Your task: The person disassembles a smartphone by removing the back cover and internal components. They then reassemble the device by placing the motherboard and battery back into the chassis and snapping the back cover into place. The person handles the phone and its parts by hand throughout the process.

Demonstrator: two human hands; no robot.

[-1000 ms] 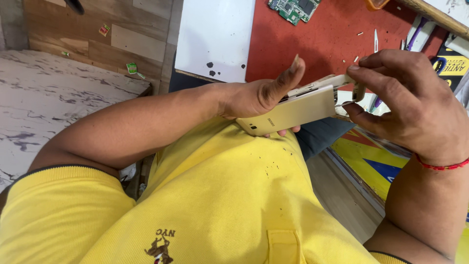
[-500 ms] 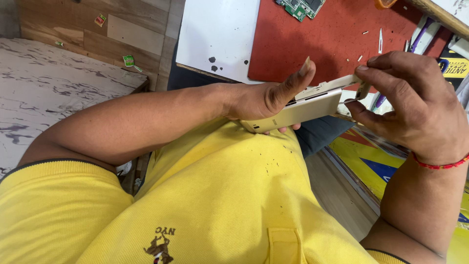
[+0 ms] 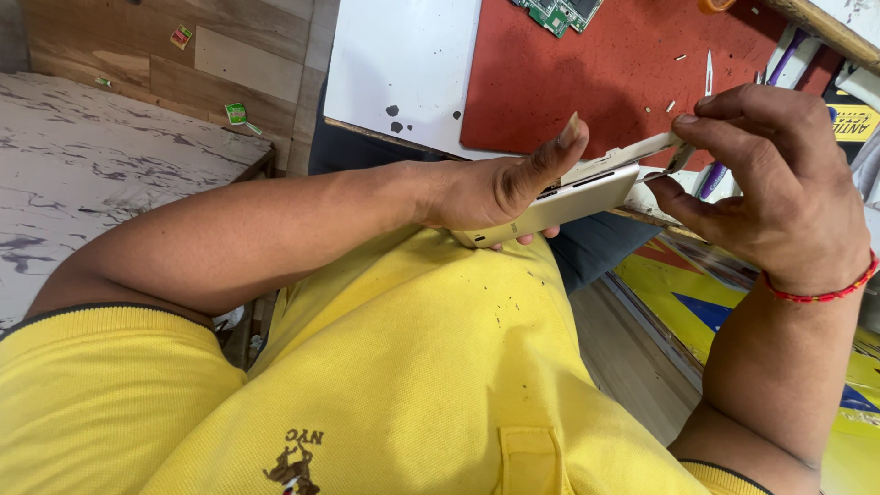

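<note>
Both hands hold one gold phone (image 3: 559, 207) in the air above the person's lap, just in front of the worktable edge. Its long axis runs diagonally, the low end pointing down toward the yellow shirt (image 3: 412, 367) and the high end pointing up and away toward the red mat (image 3: 596, 92). The left hand (image 3: 500, 188) is closed around the lower half, thumb laid along the upper face and fingertips showing beneath the body. A thin pale panel (image 3: 623, 158) stands lifted off the phone's top face, opening like a wedge toward the high end. The right hand (image 3: 779, 183) grips that raised end, thumb and forefinger pinched on the panel's tip; whether they also hold a small tool cannot be told. A red thread bracelet (image 3: 820, 293) circles the right wrist. Beyond the grip, on the mat, lie a green circuit board (image 3: 555, 14) and a slim blade (image 3: 709, 73).
</note>
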